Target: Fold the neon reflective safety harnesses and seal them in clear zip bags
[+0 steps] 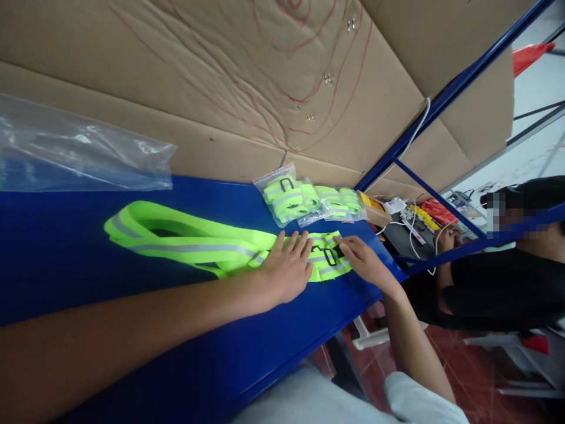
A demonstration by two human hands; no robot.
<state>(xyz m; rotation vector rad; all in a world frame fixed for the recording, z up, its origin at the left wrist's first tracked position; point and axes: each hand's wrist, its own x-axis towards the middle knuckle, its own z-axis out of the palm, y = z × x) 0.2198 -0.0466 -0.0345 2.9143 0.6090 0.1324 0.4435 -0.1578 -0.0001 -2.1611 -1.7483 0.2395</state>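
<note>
A neon-green strap with a grey reflective stripe (189, 238) lies in long loops on the blue table. Across its right part my left hand (286, 268) rests flat, fingers spread. Just right of that hand, a black buckle (329, 257) shows on the layered strap. My right hand (364, 262) is at the strap's right end, its fingers pinched on the green strap near a black piece. The palm side of both hands is hidden.
Bagged green straps (289, 197) stand behind, against the cardboard (220, 118). A clear plastic bag (88, 147) is at the left. Beyond the blue frame (436, 197) at the right, a person in black (498, 288) sits by a cluttered table.
</note>
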